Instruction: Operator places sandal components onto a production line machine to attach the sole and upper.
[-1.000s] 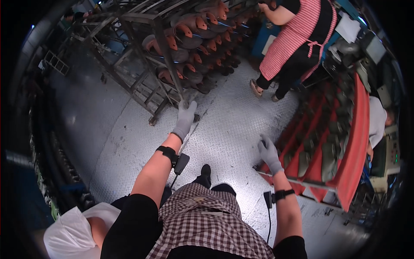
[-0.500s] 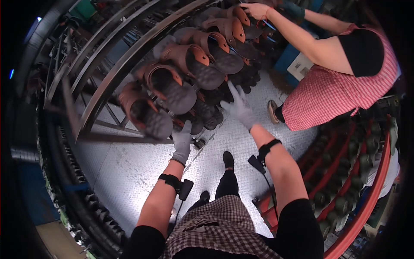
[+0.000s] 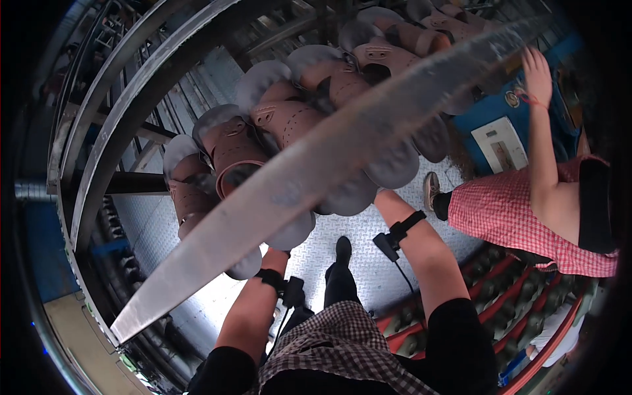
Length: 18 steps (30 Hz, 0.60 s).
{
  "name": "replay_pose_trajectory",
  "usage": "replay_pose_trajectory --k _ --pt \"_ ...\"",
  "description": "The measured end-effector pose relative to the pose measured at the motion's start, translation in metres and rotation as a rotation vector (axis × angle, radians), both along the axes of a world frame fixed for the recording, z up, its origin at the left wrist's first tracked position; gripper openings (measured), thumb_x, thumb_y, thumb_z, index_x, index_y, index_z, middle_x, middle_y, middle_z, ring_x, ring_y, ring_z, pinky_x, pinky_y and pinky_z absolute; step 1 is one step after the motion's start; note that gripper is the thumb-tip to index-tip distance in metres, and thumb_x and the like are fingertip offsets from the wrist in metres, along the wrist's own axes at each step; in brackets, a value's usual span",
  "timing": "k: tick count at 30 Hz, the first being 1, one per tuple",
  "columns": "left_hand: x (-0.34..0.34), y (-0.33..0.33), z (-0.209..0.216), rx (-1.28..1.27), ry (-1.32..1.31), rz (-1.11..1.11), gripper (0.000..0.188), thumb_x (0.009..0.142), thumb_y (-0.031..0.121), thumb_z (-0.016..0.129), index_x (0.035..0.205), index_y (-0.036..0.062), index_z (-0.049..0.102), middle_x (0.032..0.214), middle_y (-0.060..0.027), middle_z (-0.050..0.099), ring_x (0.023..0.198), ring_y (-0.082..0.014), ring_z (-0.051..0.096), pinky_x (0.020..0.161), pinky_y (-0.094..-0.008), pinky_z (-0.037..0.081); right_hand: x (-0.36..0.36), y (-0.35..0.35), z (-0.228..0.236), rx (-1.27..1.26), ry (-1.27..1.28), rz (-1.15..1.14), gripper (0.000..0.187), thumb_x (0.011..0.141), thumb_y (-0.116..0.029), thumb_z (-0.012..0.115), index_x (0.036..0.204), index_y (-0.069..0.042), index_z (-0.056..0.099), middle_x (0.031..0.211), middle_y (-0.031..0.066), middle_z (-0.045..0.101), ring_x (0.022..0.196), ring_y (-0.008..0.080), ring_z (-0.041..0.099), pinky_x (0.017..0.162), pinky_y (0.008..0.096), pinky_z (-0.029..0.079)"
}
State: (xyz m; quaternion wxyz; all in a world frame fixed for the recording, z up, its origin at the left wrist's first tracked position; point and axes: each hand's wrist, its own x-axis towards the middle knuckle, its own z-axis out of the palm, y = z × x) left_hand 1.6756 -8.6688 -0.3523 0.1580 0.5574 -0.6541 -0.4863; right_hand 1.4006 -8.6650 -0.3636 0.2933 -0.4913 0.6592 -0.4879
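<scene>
A row of brown sandals with grey soles hangs along a rack, cut across by a wide steel bar. My left forearm, with a black strap and small device, reaches up behind the bar's lower part. My left hand is hidden there by the bar and the nearest sandals. Behind the soles to the right, my right forearm disappears at the wrist. Only a sliver of glove shows there, and its fingers are hidden. Whether either hand touches a sandal cannot be seen.
At right, a co-worker's bare hand is by the bar's far end, next to a blue box. Dark frame rails curve up at left. A red-railed rack of dark green forms stands at lower right. Patterned metal floor lies below.
The rack and its sandals have shifted and turned in view, and the steel bar now crosses in front. My gloved hands, seen open before, are now hidden. The co-worker's hand has moved right.
</scene>
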Motion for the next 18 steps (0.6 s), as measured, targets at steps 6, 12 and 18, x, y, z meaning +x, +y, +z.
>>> replay_pose_trajectory --k 6,12,18 --pt "-0.021 -0.056 -0.029 -0.077 -0.138 -0.141 0.04 0.093 0.022 0.068 0.126 0.0043 0.055 0.122 -0.0115 0.06 0.115 -0.0232 0.056 0.099 -0.037 0.044 0.02 -0.07 0.004 0.201 0.304 -0.079 0.052 0.087 -0.031 0.073 0.129 -0.004 0.057 0.124 0.0163 0.064 0.109 0.03 0.062 0.096 0.04 0.05" --pt "0.074 0.002 -0.059 -0.155 -0.317 -0.226 0.031 0.093 0.024 0.066 0.117 0.0054 0.063 0.112 -0.0119 0.066 0.109 -0.0245 0.06 0.095 -0.0388 0.046 0.058 0.027 0.004 0.357 0.591 -0.107 0.042 0.088 -0.026 0.072 0.123 -0.005 0.062 0.117 0.014 0.068 0.099 0.0274 0.066 0.089 0.0397 0.053" --pt "0.055 0.013 0.004 -0.232 0.177 0.059 0.047 0.097 0.024 0.066 0.136 0.0024 0.05 0.134 -0.0095 0.059 0.124 -0.0203 0.054 0.105 -0.0345 0.044 0.103 0.092 0.034 0.354 0.281 -0.435 0.031 0.084 -0.015 0.068 0.113 -0.006 0.065 0.1 0.0117 0.071 0.09 0.0247 0.069 0.079 0.0371 0.054"
